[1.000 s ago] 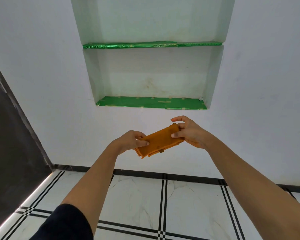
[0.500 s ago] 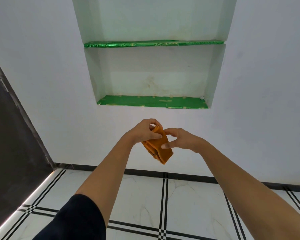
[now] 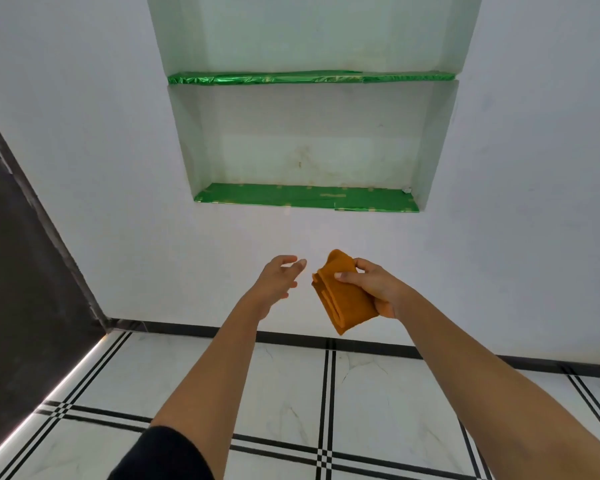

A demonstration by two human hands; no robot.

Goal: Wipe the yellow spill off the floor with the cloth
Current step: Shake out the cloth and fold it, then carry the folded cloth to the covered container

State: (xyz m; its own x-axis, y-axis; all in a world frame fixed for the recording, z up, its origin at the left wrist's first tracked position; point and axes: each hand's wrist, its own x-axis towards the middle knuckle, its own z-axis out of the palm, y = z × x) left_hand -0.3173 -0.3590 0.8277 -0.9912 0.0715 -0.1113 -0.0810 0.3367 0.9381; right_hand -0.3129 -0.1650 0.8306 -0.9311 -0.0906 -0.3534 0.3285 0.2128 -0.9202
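Observation:
A folded orange cloth point(image 3: 343, 299) hangs in the air in front of the white wall, gripped by my right hand point(image 3: 378, 287) with the thumb across its upper face. My left hand point(image 3: 279, 280) is just left of the cloth, apart from it, fingers spread and holding nothing. No yellow spill shows on the part of the floor point(image 3: 284, 403) that is in view.
A wall niche with two green foil-lined shelves point(image 3: 305, 197) sits above the hands. A dark panel point(image 3: 18, 265) fills the left side. White marble tiles with black line borders cover the floor, and a black skirting strip point(image 3: 291, 336) runs along the wall base.
Both hands held the cloth a second ago and folded it together. Now my left hand has let go and moved left, and my right hand alone holds the folded cloth.

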